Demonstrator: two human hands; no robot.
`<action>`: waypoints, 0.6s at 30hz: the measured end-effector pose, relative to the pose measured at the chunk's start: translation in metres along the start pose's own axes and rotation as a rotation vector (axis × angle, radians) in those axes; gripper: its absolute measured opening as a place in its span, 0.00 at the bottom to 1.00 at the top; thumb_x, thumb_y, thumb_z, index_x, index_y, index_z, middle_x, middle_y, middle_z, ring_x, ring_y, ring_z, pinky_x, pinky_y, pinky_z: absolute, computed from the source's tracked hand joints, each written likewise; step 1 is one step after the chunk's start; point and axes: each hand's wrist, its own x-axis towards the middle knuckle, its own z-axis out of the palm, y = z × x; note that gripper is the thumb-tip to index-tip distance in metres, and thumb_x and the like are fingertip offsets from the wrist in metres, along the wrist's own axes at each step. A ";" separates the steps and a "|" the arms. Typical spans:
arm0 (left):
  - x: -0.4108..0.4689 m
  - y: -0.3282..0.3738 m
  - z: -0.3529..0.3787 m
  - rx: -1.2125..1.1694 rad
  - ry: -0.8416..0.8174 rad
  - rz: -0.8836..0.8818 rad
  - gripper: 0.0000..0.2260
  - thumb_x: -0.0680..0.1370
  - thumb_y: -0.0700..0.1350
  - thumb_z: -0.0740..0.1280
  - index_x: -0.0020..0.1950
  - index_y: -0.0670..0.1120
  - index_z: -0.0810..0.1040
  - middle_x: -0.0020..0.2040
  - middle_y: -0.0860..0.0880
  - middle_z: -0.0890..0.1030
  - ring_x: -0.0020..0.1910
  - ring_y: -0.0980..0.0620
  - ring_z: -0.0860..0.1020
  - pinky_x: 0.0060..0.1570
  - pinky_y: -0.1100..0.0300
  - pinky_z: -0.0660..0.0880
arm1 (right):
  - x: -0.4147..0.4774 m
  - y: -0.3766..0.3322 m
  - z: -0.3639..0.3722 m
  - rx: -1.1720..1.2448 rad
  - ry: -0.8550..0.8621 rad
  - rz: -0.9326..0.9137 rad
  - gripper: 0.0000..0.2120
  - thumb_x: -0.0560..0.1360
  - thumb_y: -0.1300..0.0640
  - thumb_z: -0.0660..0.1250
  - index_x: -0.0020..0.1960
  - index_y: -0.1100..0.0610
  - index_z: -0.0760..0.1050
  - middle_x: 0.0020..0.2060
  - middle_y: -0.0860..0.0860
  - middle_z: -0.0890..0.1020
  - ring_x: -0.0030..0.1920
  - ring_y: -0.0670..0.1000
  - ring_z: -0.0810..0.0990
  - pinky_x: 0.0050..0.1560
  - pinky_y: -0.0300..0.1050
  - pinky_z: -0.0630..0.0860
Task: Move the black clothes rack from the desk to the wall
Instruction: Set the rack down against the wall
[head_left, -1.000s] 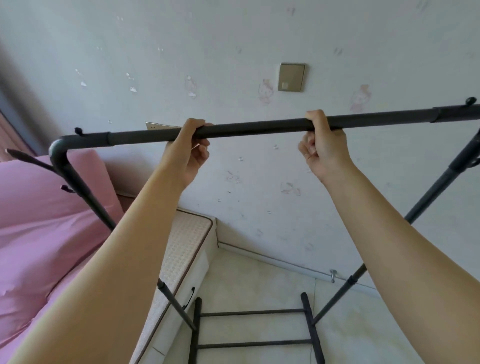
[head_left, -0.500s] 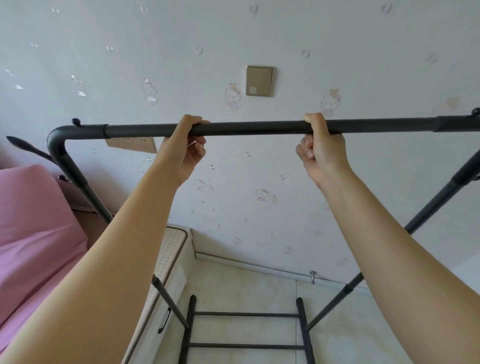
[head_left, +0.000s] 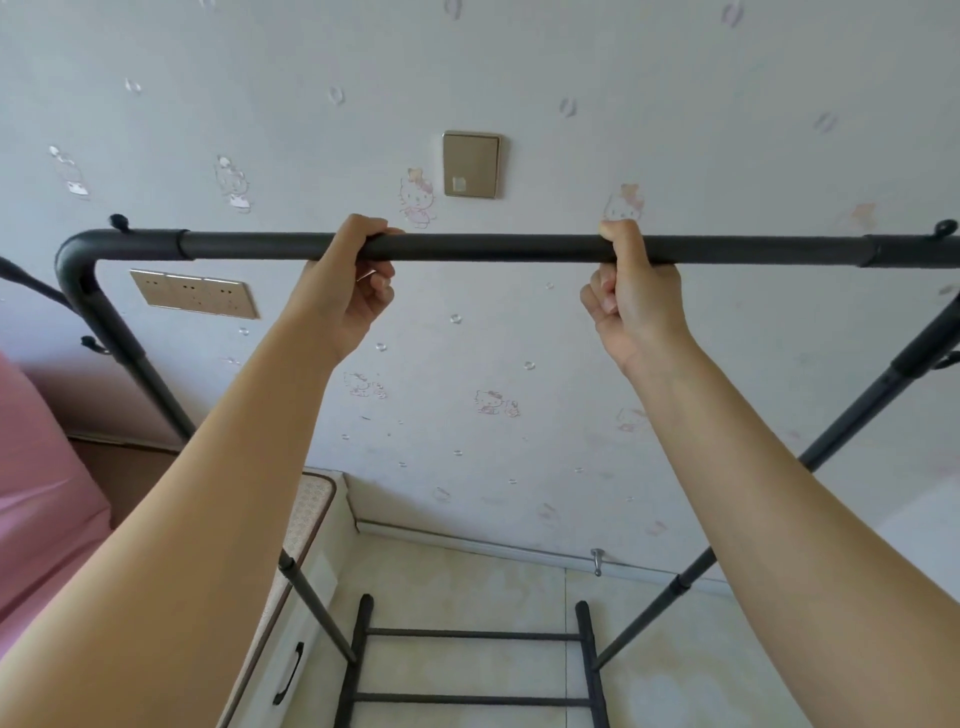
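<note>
Both hands grip the top bar of the black metal tube clothes rack (head_left: 493, 248); the left hand (head_left: 349, 283) wraps over the bar left of centre, fingers curled under it, and the right hand (head_left: 631, 296) clamps it right of centre, thumb hooked over the top. The rack stands in front of the pale wall with faded cartoon-cat stickers (head_left: 675, 130), near it, though whether it touches the wall cannot be told; its right end runs off the frame edge, so that corner is cut off. The left upright bends down from a rounded elbow and is partly hidden behind the left forearm; the right upright slants down and passes behind the right forearm. Two low crossbars of the base show on the cream tiled floor (head_left: 467, 587), their near ends cut off by the bottom edge. A gold square wall switch (head_left: 471, 164) sits above the bar; a gold row of sockets (head_left: 195, 293) lies below it at left. A pink-covered bed (head_left: 36, 493) fills the left edge, only partly visible; beside it a beige-topped white cabinet (head_left: 306, 525) is mostly hidden by the left arm.
</note>
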 end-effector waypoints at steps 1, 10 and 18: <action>0.004 -0.001 0.001 0.002 -0.005 -0.001 0.09 0.76 0.45 0.68 0.38 0.45 0.82 0.26 0.53 0.72 0.23 0.58 0.68 0.27 0.67 0.66 | 0.003 0.000 0.000 -0.001 0.006 0.002 0.19 0.74 0.58 0.67 0.31 0.54 0.60 0.19 0.49 0.58 0.22 0.48 0.54 0.29 0.42 0.56; 0.038 -0.001 0.003 -0.017 -0.057 -0.044 0.08 0.77 0.45 0.69 0.40 0.43 0.82 0.26 0.53 0.73 0.22 0.58 0.69 0.26 0.68 0.67 | 0.024 0.005 0.009 -0.034 0.074 -0.010 0.18 0.74 0.57 0.67 0.32 0.54 0.60 0.20 0.49 0.58 0.24 0.49 0.53 0.28 0.40 0.57; 0.071 0.003 -0.001 -0.026 -0.100 -0.078 0.08 0.77 0.44 0.69 0.39 0.44 0.82 0.27 0.52 0.73 0.23 0.58 0.68 0.26 0.68 0.68 | 0.042 0.012 0.023 -0.043 0.119 -0.033 0.18 0.73 0.58 0.67 0.32 0.55 0.61 0.21 0.50 0.59 0.22 0.48 0.55 0.28 0.40 0.58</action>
